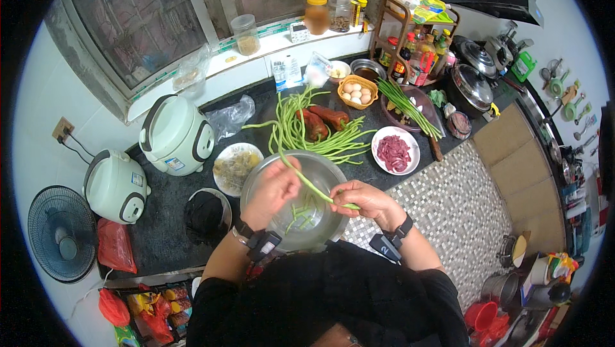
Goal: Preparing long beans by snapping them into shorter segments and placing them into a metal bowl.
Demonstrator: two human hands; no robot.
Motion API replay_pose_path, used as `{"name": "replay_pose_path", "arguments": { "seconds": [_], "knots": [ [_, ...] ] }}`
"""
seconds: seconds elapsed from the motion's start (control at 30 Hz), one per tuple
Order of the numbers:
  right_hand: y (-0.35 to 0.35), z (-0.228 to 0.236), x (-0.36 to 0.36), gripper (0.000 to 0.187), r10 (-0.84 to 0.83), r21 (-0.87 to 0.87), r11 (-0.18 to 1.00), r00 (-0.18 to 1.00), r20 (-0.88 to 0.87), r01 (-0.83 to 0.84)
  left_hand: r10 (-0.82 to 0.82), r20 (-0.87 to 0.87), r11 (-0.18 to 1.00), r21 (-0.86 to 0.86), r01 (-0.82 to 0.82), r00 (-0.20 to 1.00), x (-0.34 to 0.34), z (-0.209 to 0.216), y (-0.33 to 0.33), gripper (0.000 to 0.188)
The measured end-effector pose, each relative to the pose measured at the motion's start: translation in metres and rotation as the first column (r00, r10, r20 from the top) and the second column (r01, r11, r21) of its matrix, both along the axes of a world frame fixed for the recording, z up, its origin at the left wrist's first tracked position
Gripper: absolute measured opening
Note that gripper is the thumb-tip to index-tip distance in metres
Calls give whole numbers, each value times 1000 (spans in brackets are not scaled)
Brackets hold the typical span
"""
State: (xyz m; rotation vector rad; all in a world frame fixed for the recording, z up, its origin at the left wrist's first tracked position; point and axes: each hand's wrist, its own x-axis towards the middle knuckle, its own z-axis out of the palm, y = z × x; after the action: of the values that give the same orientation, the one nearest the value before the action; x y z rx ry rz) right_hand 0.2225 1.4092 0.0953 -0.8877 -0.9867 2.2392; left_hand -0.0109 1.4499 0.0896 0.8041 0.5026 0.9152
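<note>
One long green bean [312, 187] stretches slantwise over a steel basin [261, 219]. Near its lower end my right hand [366, 201] pinches it over the basin's right rim. My left hand [274, 188], slightly blurred, is closed with its fingertips at the bean's upper part. Several short pieces of bean [301, 214] lie on the basin's bottom. Just beyond the basin is a heap of whole long beans [291, 126] with two red peppers [332, 116] on it.
A bowl of sliced meat [394, 153], an egg basket [357, 93] and green stalks [410, 109] are at the right. Left of the basin are a bowl of soaking food [236, 166], a black-lined container [208, 214], two rice cookers [176, 134] and a fan [66, 235].
</note>
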Motion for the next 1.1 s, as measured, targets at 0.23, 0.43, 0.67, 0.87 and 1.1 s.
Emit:
{"name": "replay_pose_path", "arguments": {
  "seconds": [0.23, 0.43, 0.67, 0.87, 1.1],
  "knots": [
    [14, -40, -1, 20, -334, 352, 924, 763, 553, 150, 4, -235, 986, 164, 36, 972, -1, 8, -7, 12],
    [18, -38, 0, 22, -504, 470, 846, 667, 549, 253, -50, -115, 990, 126, 65, 992, 6, 6, -15, 13],
    [15, -12, 12, 15, -446, 171, 893, 869, 217, 415, -22, 45, 994, 109, 17, 999, -8, 18, -3, 17],
    [8, 16, -10, 17, 55, 16, 998, 996, -64, -54, -30, -81, 996, 86, 37, 996, 4, 4, -4, 16],
    [9, -5, -10, 16, -219, 188, 964, 960, 174, 186, 167, -72, 984, 74, -161, 983, 1, 7, -4, 15]
  ]
}}
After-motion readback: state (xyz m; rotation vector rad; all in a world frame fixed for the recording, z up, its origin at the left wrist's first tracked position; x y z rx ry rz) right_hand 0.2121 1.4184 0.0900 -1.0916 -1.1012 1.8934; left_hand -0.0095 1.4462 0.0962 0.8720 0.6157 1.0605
